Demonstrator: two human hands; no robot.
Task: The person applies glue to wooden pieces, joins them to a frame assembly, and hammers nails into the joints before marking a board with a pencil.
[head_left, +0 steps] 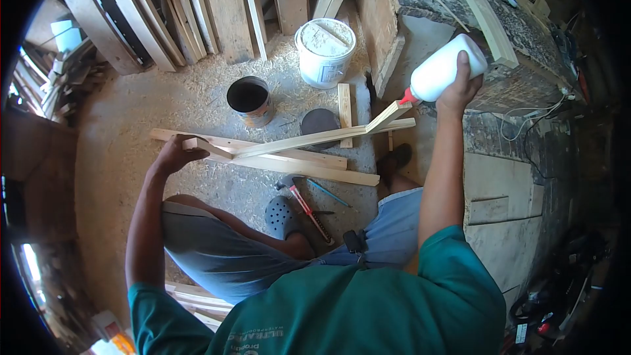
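White bottle (pixel 444 71), red nozzle (pixel 407 96), beside right fingers (pixel 463 66) | green shirt (pixel 328 309) | black-dotted blue clog (pixel 282 215)

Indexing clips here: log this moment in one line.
left hand: holds joined wood | right hand: holds tilted bottle, red tip at wood's far end | bucket: upright on floor

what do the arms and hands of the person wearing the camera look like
Short, loose dark green fabric sleeves, left sleeve and right sleeve, leave the forearms uncovered. The left hand and right hand wear no gloves, and no watch shows.
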